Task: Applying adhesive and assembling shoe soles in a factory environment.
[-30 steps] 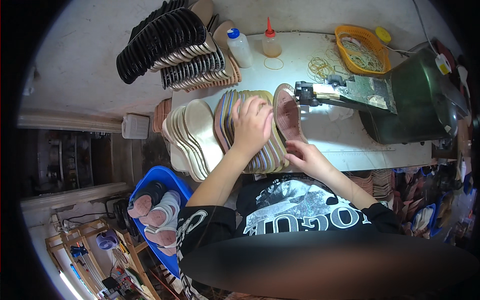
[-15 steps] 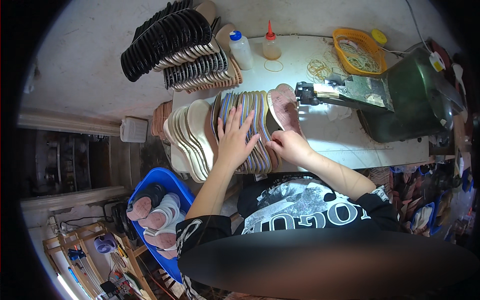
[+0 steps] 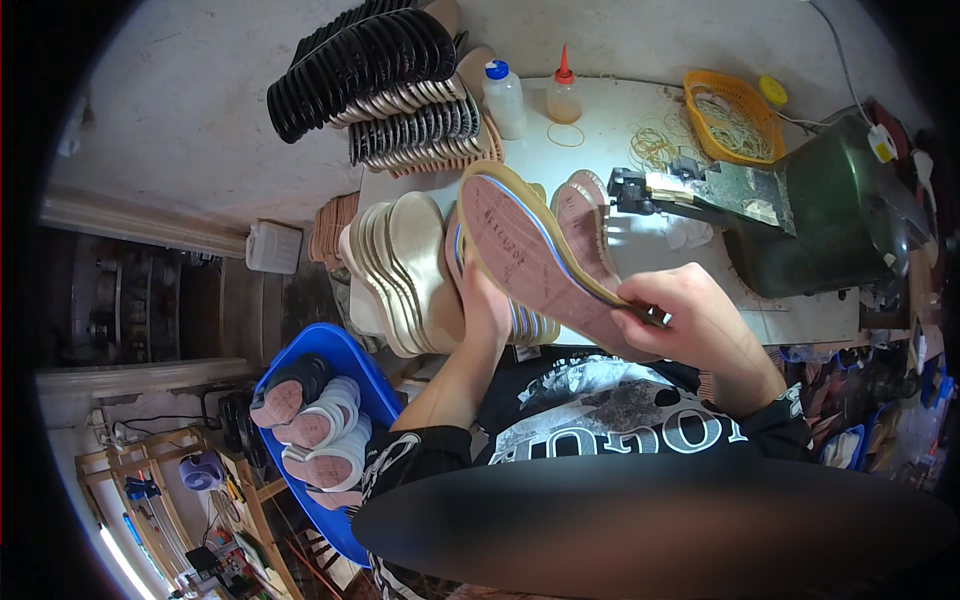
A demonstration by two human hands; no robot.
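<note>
My right hand (image 3: 685,315) pinches the near end of an insole (image 3: 530,245), thumb on one side and fingers curled on the other. It is raised and tilted, its pinkish-brown underside showing and its tan rim edged with a blue line. Behind its left side is my left hand (image 3: 487,308); its fingers are hidden, so whether they grip anything does not show. Below the raised piece, part of a row of blue-edged insoles (image 3: 537,328) stays visible. Gold insoles (image 3: 418,262) stand at the left, and pinkish ones with pale edges (image 3: 583,205) to the right.
A green machine (image 3: 820,215) reaches its arm over the white table (image 3: 640,105) at right. Black and gold soles (image 3: 365,65) are stacked at the back left. Two bottles (image 3: 564,95) and a yellow basket (image 3: 735,150) stand behind. A blue tub (image 3: 375,375) holds footwear at lower left.
My right hand has lifted an insole off the row and moved toward the right with it. My left hand, earlier spread on the row, is now partly behind that insole. The view has shifted slightly.
</note>
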